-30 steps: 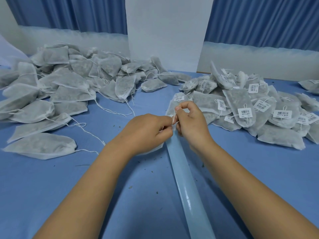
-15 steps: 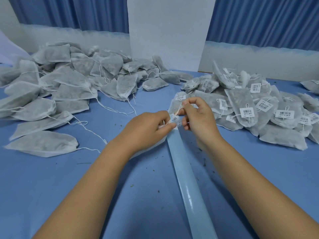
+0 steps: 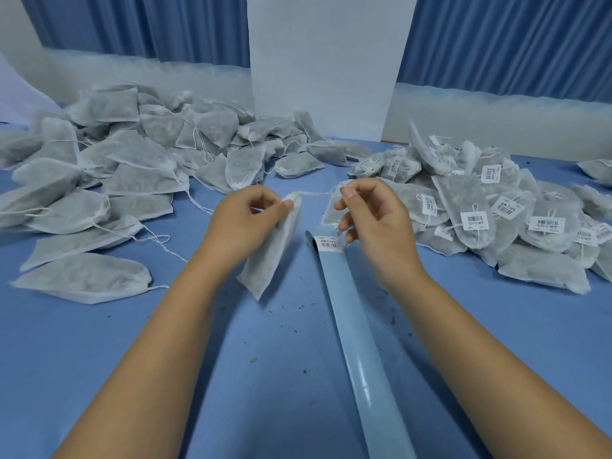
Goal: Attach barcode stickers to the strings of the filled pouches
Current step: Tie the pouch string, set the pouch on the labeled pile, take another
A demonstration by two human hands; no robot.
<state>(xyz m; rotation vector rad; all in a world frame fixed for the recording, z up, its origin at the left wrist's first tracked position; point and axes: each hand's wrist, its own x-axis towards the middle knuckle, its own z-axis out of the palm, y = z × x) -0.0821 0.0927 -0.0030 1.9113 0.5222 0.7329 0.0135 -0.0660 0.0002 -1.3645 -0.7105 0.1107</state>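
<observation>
Pouch in hand [image 3: 272,246]: white mesh, filled, hanging tilted with its lower corner near the blue table [image 3: 99,359], its top pinched in the left hand [image 3: 246,223]. String [image 3: 318,193] runs taut from the pouch top across to the right hand [image 3: 374,223], gripped between thumb and forefinger. The lower fingers of that hand are curled around a barcode sticker [image 3: 339,230], only partly visible.

Directly below the right hand lies the light-blue backing strip [image 3: 351,326], extending toward the camera; one barcode label [image 3: 327,243] remains on its far end.

Left side of table — a heap of untagged pouches [image 3: 132,167], loose strings trailing. Right side — a heap of tagged pouches [image 3: 496,213], each with a white barcode label on its string. The two heaps are well apart, the hands working between them.

Small dark flecks [image 3: 254,360] are scattered over the cloth near the strip. A white panel [image 3: 324,71] stands upright at the table's far edge, blue curtains [image 3: 513,38] behind.
</observation>
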